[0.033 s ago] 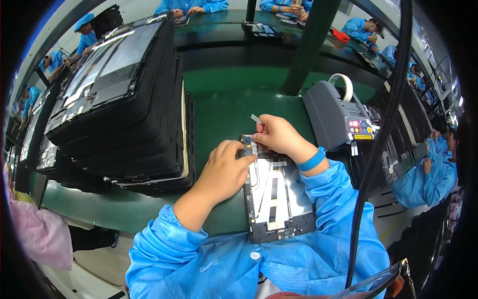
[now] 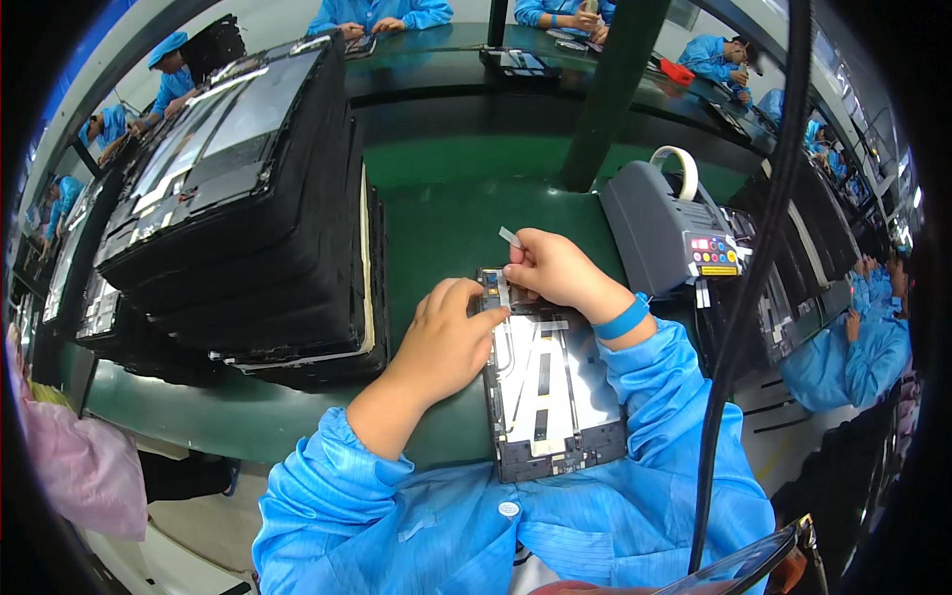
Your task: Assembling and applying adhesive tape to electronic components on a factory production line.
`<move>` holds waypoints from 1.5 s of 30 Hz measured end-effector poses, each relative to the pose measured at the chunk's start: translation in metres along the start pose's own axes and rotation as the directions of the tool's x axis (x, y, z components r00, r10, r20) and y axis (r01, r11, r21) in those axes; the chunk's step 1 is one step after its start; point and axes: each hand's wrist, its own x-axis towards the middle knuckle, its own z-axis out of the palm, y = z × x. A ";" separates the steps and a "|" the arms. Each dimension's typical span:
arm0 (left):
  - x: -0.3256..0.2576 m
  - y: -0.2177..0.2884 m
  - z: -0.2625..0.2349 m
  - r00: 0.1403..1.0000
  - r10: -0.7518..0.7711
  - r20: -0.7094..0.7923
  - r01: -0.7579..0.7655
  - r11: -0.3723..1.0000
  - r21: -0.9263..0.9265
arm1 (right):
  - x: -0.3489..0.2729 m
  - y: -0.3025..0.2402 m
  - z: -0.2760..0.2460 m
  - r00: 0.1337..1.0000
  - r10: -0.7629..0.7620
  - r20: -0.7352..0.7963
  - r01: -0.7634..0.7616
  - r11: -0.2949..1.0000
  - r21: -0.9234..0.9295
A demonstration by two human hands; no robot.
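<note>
A flat tablet-like device frame point(image 2: 550, 387) with a silvery inner plate lies on the green table point(image 2: 436, 228) in front of me. My left hand point(image 2: 446, 332) rests on its upper left corner, fingers pressing the top edge. My right hand point(image 2: 555, 270) sits at the frame's top edge and pinches a small whitish tape strip point(image 2: 509, 237) that sticks up from its fingers. A blue wrist strap point(image 2: 625, 319) circles my right wrist. Both sleeves are blue.
A tall stack of black trays point(image 2: 248, 208) holding similar devices stands to the left. A grey tape dispenser point(image 2: 659, 223) sits to the right. A black cable point(image 2: 754, 288) hangs down on the right. Other people in blue work at neighbouring tables.
</note>
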 end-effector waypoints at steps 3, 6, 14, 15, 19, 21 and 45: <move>0.004 0.002 0.006 0.998 -0.025 -0.060 0.026 0.999 0.027 | -0.024 -0.003 -0.016 0.990 0.117 0.072 -0.137 0.876 0.463; 0.008 0.004 0.011 0.996 -0.059 -0.063 0.062 0.998 0.031 | -0.058 0.007 -0.023 0.978 0.028 -0.206 0.062 0.906 0.418; 0.018 0.032 0.008 0.967 -0.091 0.236 -0.030 0.887 0.461 | -0.172 0.060 0.012 0.926 0.076 -0.369 0.004 0.977 0.212; 0.013 0.034 0.009 0.973 -0.088 0.212 -0.031 0.865 0.501 | -0.181 0.057 0.018 0.936 0.089 -0.340 0.002 0.966 0.259; 0.001 0.036 -0.004 0.968 -0.118 0.222 0.010 0.899 0.438 | -0.191 0.023 0.022 0.971 0.011 -0.237 0.033 0.983 0.179; -0.009 0.038 -0.012 0.969 -0.102 0.226 -0.018 0.880 0.475 | -0.193 0.016 0.026 0.974 -0.016 -0.228 0.055 0.985 0.164; 0.016 0.042 0.001 0.974 0.121 0.190 -0.140 0.986 0.092 | -0.105 0.031 -0.013 0.990 0.095 -0.106 -0.038 0.896 0.442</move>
